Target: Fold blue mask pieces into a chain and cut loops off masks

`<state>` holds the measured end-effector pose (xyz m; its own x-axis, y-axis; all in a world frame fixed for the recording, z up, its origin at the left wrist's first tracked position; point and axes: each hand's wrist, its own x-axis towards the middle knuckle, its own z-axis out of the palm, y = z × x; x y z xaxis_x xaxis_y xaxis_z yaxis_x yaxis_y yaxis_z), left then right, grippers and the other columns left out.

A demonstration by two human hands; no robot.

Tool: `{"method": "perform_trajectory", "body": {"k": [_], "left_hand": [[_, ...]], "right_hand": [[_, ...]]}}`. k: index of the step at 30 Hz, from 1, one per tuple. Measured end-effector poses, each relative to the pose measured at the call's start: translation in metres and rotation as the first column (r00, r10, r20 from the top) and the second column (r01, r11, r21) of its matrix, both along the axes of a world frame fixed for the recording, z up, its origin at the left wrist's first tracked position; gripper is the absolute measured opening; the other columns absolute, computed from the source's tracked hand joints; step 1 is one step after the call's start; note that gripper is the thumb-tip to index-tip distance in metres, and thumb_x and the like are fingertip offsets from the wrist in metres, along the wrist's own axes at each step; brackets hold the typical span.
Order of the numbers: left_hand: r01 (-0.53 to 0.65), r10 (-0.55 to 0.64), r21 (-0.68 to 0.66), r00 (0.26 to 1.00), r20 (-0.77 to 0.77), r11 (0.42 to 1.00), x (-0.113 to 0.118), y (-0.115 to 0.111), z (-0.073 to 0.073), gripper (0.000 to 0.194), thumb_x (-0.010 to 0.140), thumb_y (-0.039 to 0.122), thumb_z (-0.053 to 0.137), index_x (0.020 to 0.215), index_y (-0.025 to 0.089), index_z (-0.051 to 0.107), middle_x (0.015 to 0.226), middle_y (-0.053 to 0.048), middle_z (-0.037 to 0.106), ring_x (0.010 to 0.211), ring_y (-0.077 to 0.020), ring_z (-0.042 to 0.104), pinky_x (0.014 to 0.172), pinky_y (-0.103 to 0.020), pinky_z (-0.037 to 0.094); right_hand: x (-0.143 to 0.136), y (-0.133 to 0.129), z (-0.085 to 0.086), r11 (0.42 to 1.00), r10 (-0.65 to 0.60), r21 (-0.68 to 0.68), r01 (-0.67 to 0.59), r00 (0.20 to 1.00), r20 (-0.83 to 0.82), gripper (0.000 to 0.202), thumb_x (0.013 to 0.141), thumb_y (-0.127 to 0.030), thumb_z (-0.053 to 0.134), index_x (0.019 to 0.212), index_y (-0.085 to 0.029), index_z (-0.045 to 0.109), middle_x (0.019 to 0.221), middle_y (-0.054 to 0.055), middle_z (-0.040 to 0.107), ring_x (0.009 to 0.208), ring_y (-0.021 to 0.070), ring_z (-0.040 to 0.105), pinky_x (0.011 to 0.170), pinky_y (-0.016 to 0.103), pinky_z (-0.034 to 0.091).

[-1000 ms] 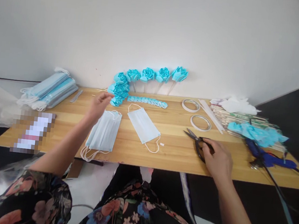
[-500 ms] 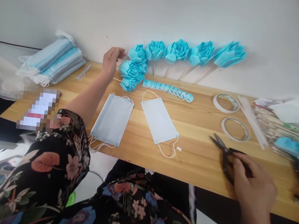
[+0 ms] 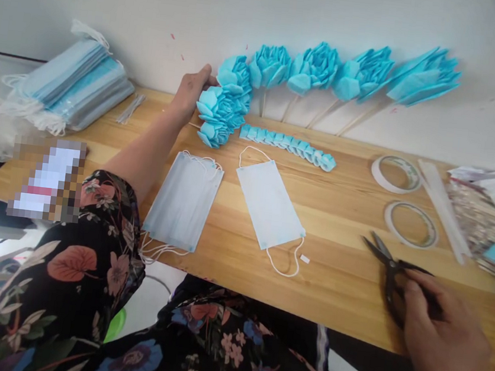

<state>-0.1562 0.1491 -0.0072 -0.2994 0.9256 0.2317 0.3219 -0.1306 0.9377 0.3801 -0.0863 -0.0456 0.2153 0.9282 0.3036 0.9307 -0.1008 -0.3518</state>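
My left hand [image 3: 192, 89] is at the left edge of a cluster of blue flowers [image 3: 223, 108], its fingers partly hidden behind the blooms; what they hold does not show. At the right, my right hand [image 3: 441, 326] has its fingers on the handles of black scissors [image 3: 393, 273], whose blades point up and left, slightly apart. Several blue flowers on sticks [image 3: 314, 68] lean in a row against the wall. Below them lies a strip of folded blue pieces [image 3: 288, 144]. A mask stack [image 3: 184, 202] and a single mask [image 3: 271, 204] lie between my hands.
Bundled masks [image 3: 74, 82] and thin white strips [image 3: 131, 108] lie at the left, above a blurred phone [image 3: 47, 177]. Two tape rolls [image 3: 376, 175] and long white strips [image 3: 444, 208] lie at the right, beside a pile of sticks [image 3: 485, 218]. A small white scrap [image 3: 304, 259] is near the single mask.
My left hand has moved in closer behind the clustered flowers. The view has shifted, so the right-side objects appear further right. My right hand still has the scissors.
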Motion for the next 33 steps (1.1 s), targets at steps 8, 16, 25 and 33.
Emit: {"method": "perform_trajectory", "body": {"k": [8,16,25,33], "left_hand": [[0.009,-0.010,-0.022,0.999,-0.043,1.000,-0.007,0.006,-0.006,0.034,0.101,0.036,0.049,0.075,0.016,0.058,0.066,0.005,0.052,0.068,-0.0075,0.044,0.074,-0.031,0.040],[0.210,-0.208,-0.021,0.943,-0.261,0.978,-0.029,-0.008,0.004,0.022,0.072,0.033,0.078,0.086,0.017,0.071,0.089,-0.002,0.072,0.089,-0.0187,0.061,0.091,-0.037,0.048],[0.111,-0.083,0.062,0.935,-0.345,0.992,-0.036,0.005,0.001,0.015,0.077,0.032,0.064,0.081,0.019,0.071,0.087,-0.006,0.070,0.090,-0.0253,0.063,0.091,-0.039,0.048],[0.099,-0.085,0.019,0.927,-0.364,0.995,-0.031,0.003,-0.004,0.022,0.078,0.037,0.069,0.081,0.016,0.069,0.076,0.001,0.063,0.081,-0.0172,0.054,0.087,-0.035,0.045]], "right_hand": [[-0.002,0.001,0.001,1.000,0.009,-0.008,-0.009,1.000,-0.022,0.034,0.084,-0.051,0.049,0.092,-0.026,0.071,0.108,0.013,0.076,0.106,0.0370,0.070,0.097,0.054,0.053],[0.002,0.001,-0.003,0.998,0.066,0.016,-0.066,0.998,-0.011,0.032,0.086,-0.051,0.048,0.091,-0.028,0.070,0.105,0.011,0.077,0.105,0.0355,0.070,0.095,0.053,0.054],[0.002,0.000,-0.002,0.995,0.088,0.036,-0.088,0.996,-0.018,0.029,0.087,-0.050,0.047,0.090,-0.030,0.068,0.104,0.009,0.077,0.103,0.0345,0.070,0.095,0.053,0.054],[-0.001,-0.003,-0.002,0.996,0.041,0.075,-0.039,0.999,-0.031,0.031,0.090,-0.047,0.049,0.094,-0.025,0.071,0.106,0.012,0.076,0.105,0.0344,0.070,0.096,0.051,0.054]]}}
